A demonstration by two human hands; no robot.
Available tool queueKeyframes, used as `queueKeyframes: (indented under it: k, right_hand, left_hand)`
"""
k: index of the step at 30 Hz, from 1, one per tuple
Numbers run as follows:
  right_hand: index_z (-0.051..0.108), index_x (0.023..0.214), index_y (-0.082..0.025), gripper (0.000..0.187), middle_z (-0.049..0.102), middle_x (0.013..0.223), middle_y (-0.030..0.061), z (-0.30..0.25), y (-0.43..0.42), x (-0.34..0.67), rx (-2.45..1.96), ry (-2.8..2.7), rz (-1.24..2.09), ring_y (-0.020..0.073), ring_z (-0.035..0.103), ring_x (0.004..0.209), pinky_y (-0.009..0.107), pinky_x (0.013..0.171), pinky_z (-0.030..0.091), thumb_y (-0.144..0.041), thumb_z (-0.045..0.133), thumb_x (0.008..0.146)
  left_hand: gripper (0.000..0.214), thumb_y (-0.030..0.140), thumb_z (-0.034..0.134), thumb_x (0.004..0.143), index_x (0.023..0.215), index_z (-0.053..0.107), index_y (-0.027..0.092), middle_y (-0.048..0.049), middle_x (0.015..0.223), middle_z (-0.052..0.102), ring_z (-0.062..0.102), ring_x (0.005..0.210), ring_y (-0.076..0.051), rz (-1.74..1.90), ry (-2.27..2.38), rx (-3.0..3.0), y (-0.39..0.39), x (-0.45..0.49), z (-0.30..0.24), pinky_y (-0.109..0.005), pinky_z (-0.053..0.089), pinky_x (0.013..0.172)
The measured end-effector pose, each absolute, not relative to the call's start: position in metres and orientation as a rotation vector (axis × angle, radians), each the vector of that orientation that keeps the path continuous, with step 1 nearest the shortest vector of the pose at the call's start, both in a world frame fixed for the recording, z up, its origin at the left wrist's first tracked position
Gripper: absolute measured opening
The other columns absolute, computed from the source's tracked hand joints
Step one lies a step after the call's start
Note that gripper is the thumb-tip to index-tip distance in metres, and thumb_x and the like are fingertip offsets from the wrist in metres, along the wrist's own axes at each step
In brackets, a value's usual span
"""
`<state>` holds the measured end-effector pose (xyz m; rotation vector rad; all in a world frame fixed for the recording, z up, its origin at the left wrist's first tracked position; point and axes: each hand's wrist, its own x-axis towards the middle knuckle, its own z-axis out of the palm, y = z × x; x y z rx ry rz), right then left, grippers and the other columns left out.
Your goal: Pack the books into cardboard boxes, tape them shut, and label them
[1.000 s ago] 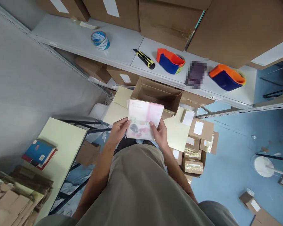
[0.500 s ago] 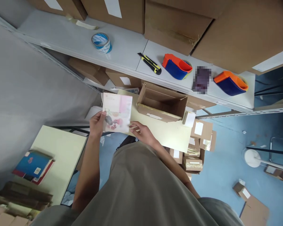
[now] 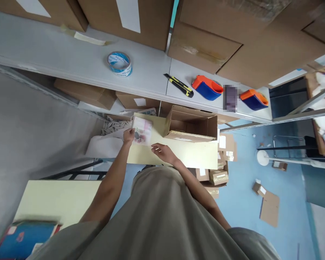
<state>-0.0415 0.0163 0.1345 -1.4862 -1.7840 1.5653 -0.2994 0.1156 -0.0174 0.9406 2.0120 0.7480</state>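
A thin, pale booklet (image 3: 142,130) with pink and dark shapes on its cover lies at the left end of the cream table (image 3: 151,156), or just over it; I cannot tell which. My left hand (image 3: 129,135) pinches its left edge. Just off its lower right corner is my right hand (image 3: 164,152), fingers loosely bent and apart, holding nothing. To the right of the booklet stands an open cardboard box (image 3: 192,136), and no contents show inside it.
On the grey shelf above are a roll of tape (image 3: 119,64), a utility knife (image 3: 178,85) and two orange-and-blue tape dispensers (image 3: 208,87). Large cartons (image 3: 124,21) line its back. Small boxes (image 3: 219,177) are stacked right of the table. A second table (image 3: 59,196) stands lower left.
The booklet has gone from upright in front of me to the tabletop area, farther away and lower. My right hand no longer touches its edge. The camera view has shifted.
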Motion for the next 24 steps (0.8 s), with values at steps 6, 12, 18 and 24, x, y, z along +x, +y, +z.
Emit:
queueKeyframes:
  k: [6, 12, 18, 24]
  right_hand:
    - [0.074, 0.119, -0.02, 0.036, 0.082, 0.11, 0.0102, 0.127, -0.011, -0.002, -1.661, -1.357, 1.535, 0.0184, 0.079, 0.086, 0.035, 0.082, 0.063, -0.048, 0.069, 0.096]
    - [0.072, 0.118, -0.018, 0.056, 0.082, 0.111, 0.0164, 0.125, -0.043, 0.099, -1.837, -1.019, 1.391, 0.0243, 0.079, 0.092, 0.039, 0.081, 0.061, -0.064, 0.073, 0.086]
    - [0.067, 0.103, -0.02, 0.055, 0.077, 0.11, 0.0178, 0.125, -0.01, 0.211, -1.974, -0.663, 0.92, 0.0277, 0.075, 0.099, 0.048, 0.09, 0.061, -0.068, 0.074, 0.078]
    - [0.062, 0.094, -0.023, 0.036, 0.074, 0.102, 0.0089, 0.104, 0.029, 0.223, -1.798, -0.721, 1.005, 0.0234, 0.069, 0.105, 0.051, 0.108, 0.057, -0.058, 0.058, 0.088]
  left_hand:
    - [0.014, 0.032, 0.061, 0.087, 0.078, 0.064, 0.022, -0.0114, 0.084, 0.074, 0.072, 0.105, -0.035, 0.656, 2.063, 0.961, 0.123, -0.298, -0.031, -0.043, 0.051, 0.095]
    - [0.018, 0.023, 0.07, 0.078, 0.095, 0.07, 0.016, -0.0212, 0.113, 0.077, 0.069, 0.125, -0.041, 0.613, 2.061, 0.981, 0.129, -0.295, -0.017, -0.052, 0.05, 0.11]
    - [0.04, 0.037, 0.07, 0.088, 0.122, 0.071, 0.015, -0.0215, 0.137, 0.072, 0.07, 0.13, -0.032, 0.857, 1.523, 1.041, 0.116, -0.217, 0.023, -0.045, 0.053, 0.113]
    - [0.046, 0.055, 0.067, 0.091, 0.117, 0.075, 0.019, -0.0166, 0.127, 0.077, 0.071, 0.124, -0.031, 0.875, 1.237, 1.062, 0.097, -0.136, 0.054, -0.047, 0.057, 0.109]
